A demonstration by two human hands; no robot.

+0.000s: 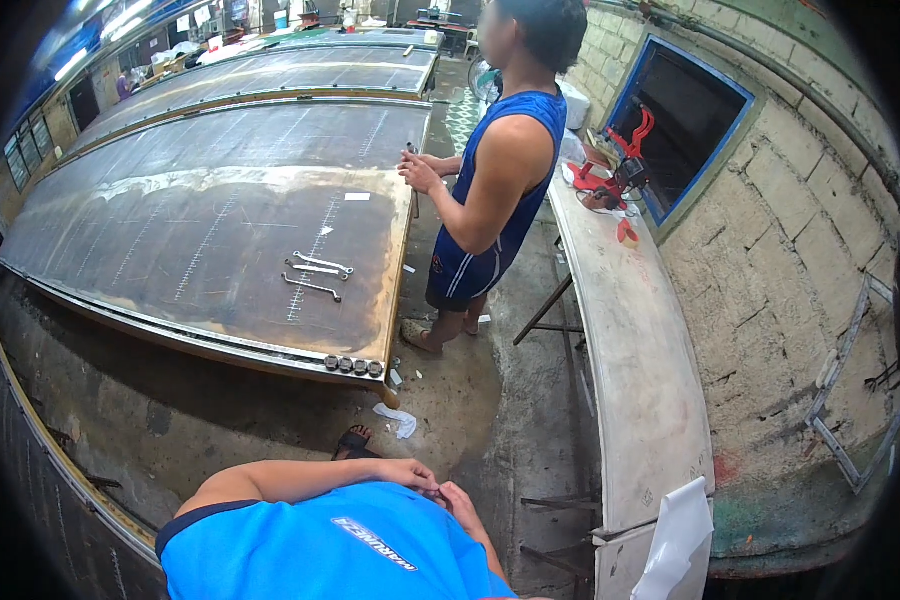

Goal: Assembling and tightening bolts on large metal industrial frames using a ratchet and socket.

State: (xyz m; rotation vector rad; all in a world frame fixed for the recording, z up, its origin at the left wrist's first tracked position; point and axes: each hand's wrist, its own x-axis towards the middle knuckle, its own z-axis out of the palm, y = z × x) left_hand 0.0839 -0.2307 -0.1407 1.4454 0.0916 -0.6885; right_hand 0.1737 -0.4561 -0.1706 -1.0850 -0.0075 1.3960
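Observation:
My left hand (410, 472) and my right hand (459, 502) meet in front of my blue shirt. Their fingers are bent and pinched together at the tips; anything between them is too small to make out. Beyond them is the corner of a long dark table (230, 235) with a metal rail along its near edge. Several double-ended wrenches (315, 268) lie on its top, and several dark metal nut-like pieces (354, 366) sit in a row at the rail's end. A co-worker (500, 160) in a dark blue sleeveless top stands at its right side, hands around a small dark thing.
A long pale bench (635, 350) runs along the block wall at right, with a red tool-like stand (625, 165) at its far end. White plastic sheeting (675, 540) hangs over its near end. A crumpled white cloth (397, 420) lies on the floor. Another dark table edge (70, 450) curves past my left.

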